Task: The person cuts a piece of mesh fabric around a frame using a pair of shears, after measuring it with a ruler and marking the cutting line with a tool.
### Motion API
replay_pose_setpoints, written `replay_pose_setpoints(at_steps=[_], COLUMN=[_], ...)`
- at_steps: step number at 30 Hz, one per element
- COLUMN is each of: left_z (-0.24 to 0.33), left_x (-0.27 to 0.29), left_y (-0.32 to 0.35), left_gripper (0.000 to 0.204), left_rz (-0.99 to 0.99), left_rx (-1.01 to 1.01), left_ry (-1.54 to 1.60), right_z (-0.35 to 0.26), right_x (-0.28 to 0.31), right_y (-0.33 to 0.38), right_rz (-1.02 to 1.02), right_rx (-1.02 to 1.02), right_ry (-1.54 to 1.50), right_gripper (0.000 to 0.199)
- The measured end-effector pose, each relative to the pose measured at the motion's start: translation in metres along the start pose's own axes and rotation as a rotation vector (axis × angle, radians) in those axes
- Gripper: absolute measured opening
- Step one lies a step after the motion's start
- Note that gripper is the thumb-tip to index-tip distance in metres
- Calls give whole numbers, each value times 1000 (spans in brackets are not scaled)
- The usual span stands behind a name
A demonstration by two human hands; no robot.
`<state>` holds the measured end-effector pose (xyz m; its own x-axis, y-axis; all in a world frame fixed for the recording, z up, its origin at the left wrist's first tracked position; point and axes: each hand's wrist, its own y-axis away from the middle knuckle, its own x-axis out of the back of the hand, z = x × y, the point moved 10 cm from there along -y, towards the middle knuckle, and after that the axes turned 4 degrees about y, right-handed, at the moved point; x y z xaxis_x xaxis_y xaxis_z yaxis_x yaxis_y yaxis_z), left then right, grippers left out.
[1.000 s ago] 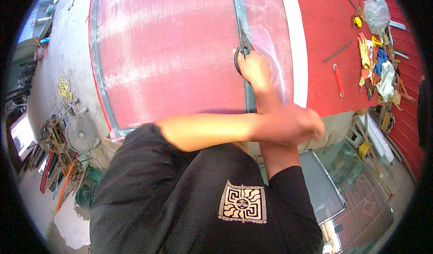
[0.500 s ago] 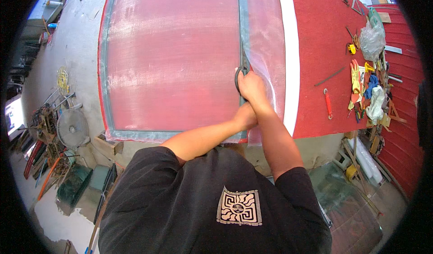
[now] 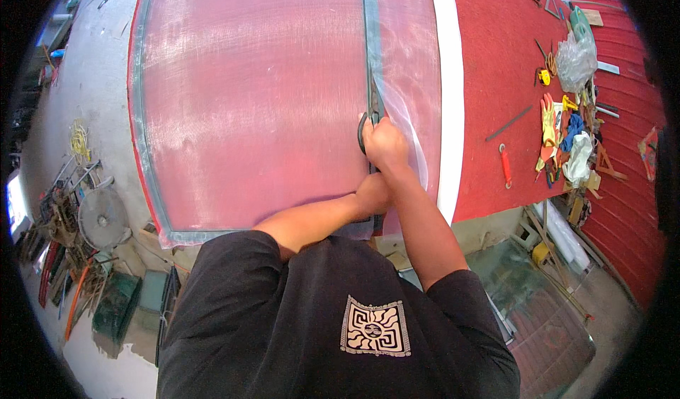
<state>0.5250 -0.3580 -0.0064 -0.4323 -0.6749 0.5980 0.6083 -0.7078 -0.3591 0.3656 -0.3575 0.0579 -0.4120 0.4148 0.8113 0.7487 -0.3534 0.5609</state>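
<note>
A translucent mesh sheet (image 3: pixel 255 116) covers a large grey-edged frame (image 3: pixel 140 116) on a red-covered table. My right hand (image 3: pixel 387 144) is closed round black-handled scissors (image 3: pixel 363 135), whose blades point away from me along the frame's right bar. Beside the blades the mesh is cut, and a loose flap (image 3: pixel 405 119) lifts to the right. My left hand (image 3: pixel 373 194) rests curled on the same bar nearer my body, just below the right wrist, which crosses over it. Its fingertips, and whatever they grip, are hidden.
Right of the mesh runs a white strip (image 3: pixel 448 101). On the red table (image 3: pixel 489 66) lie a red-handled tool (image 3: pixel 506 167), a thin dark rod (image 3: pixel 508 123), a yellow tape measure (image 3: pixel 543 77), gloves (image 3: pixel 548 126) and plastic bags (image 3: pixel 575 63). A fan (image 3: pixel 103 217) stands at left.
The scissors and both hands sit slightly left in the picture and the right hand a little lower, while the whole scene has shifted left too. Both hands keep their hold.
</note>
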Motion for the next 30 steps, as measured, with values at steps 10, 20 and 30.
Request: replay_pose_setpoints(at_steps=[10, 20, 30], left_z=[-15, -17, -15], left_x=[28, 54, 55], left_y=[-16, -24, -28], left_gripper=[17, 20, 19], left_rz=[-332, -453, -396], left_rx=[420, 588, 490], left_ry=[364, 422, 426], right_z=[-29, -61, -91], right_x=[29, 52, 77], right_y=[-36, -79, -117], right_rz=[172, 66, 106], right_rx=[72, 34, 16], right_ry=[-54, -25, -2], right_gripper=[77, 79, 82])
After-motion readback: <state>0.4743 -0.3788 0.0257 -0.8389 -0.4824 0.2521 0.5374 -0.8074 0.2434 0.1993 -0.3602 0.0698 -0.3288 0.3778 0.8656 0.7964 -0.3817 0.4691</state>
